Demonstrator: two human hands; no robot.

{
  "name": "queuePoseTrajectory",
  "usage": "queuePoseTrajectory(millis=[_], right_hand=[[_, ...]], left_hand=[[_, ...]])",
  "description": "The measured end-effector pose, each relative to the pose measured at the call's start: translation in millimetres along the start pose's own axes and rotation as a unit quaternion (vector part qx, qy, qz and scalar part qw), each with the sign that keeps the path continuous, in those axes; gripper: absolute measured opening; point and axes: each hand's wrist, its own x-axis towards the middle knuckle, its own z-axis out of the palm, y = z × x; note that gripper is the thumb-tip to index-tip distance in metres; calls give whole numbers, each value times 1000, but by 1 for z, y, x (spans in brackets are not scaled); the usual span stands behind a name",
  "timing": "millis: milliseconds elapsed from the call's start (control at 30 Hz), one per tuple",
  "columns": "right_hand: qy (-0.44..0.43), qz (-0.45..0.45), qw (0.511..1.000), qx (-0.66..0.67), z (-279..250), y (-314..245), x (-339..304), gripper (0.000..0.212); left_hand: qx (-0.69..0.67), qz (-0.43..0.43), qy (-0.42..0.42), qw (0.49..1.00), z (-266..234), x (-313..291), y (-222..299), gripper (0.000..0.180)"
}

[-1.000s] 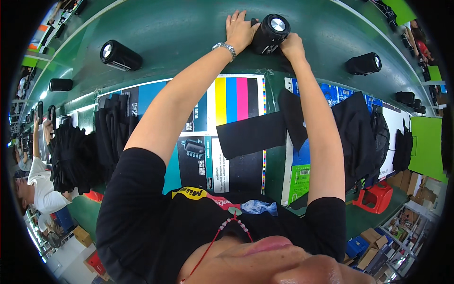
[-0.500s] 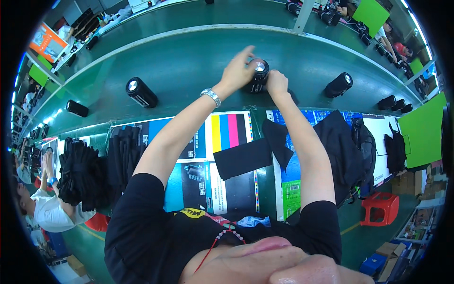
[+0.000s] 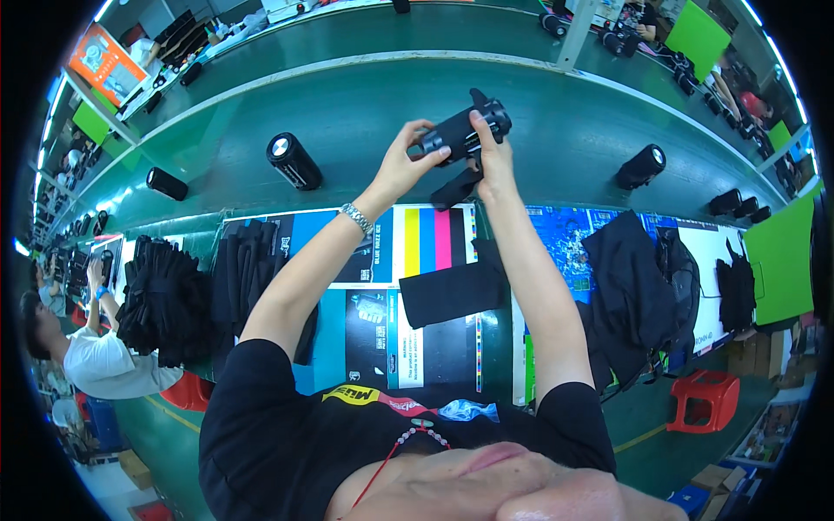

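Observation:
Between both hands, a black cylindrical portable speaker (image 3: pixel 453 135) is held on a slant above the green bench. My left hand (image 3: pixel 407 165) closes around its left end. My right hand (image 3: pixel 495 161) grips the other end, thumb along the side. A black strip of cloth or strap (image 3: pixel 456 188) hangs beneath the right hand; whether the fingers hold it is unclear. Nearer to me, a flat black cloth piece (image 3: pixel 452 293) lies on printed sheets (image 3: pixel 373 334). Another black speaker (image 3: pixel 294 161), with a silver disc on its end, stands left of my hands.
On the right of the bench lies another speaker (image 3: pixel 641 167), with several more farther off. Black cloth bundles (image 3: pixel 165 300) are piled at left. A black bag (image 3: pixel 643 278) lies at right, near a green panel (image 3: pixel 786 260). A person (image 3: pixel 109 347) sits at far left.
The speaker, upright on the bench before, is now raised and tipped over. My left hand, open beside it earlier, has closed on it. My right hand has moved slightly along with it.

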Motion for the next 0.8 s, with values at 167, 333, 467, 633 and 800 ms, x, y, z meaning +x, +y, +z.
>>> queuePoseTrajectory(millis=[167,333,467,633,800], right_hand=[[-86,-178,946,-256,-17,10,14,64],[-123,-198,907,-350,-18,14,8,68],[-116,-145,914,-361,-15,4,4,70],[-62,-145,909,-386,-22,0,6,71],[-57,-149,921,-354,-35,5,22,68]], left_hand=[[210,64,30,975,-20,7,12,41],[179,146,-25,973,-4,55,22,30],[254,117,-106,954,2,88,14,29],[304,24,-159,939,7,106,16,30],[475,382,-91,788,29,94,32,17]])
